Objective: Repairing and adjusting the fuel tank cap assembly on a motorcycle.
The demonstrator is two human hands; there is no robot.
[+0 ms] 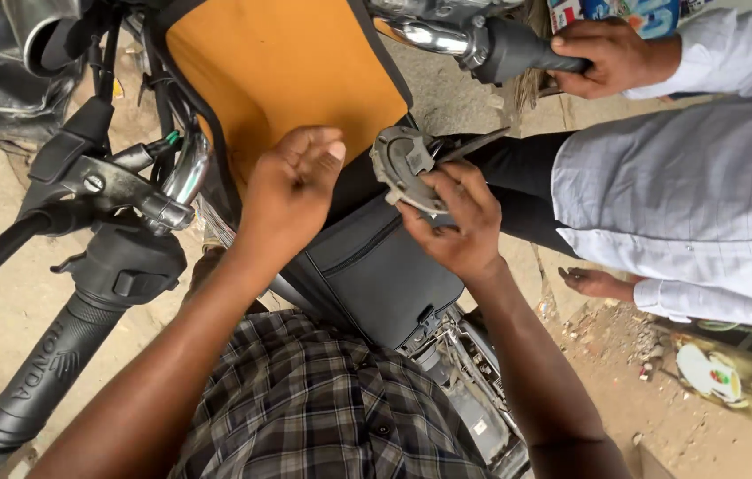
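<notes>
Left hand (291,191): raised over the motorcycle tank cover (283,66), wrist bent, fingers curled loosely inward, thumb near the fingertips, holding nothing visible. Palm side turned away, so not possible to tell if something small was pinched inside.

Right hand (456,226): closed on the round grey fuel cap (404,162), fingers across its lower edge, cap tilted and lifted just above the black padded cover (376,266), between the two hands. Behind the cap a thin dark flat piece, hard to make out, partly hidden by the fingers.

Both forearms reaching forward from a checked shirt (305,408), elbows cut off at the bottom edge.

At upper right, another person's hand (611,58) wrapped around the right handlebar grip (527,49); white shirt and second hand lower down, face out of view. Left grip (47,364) near, lower end cut off.
</notes>
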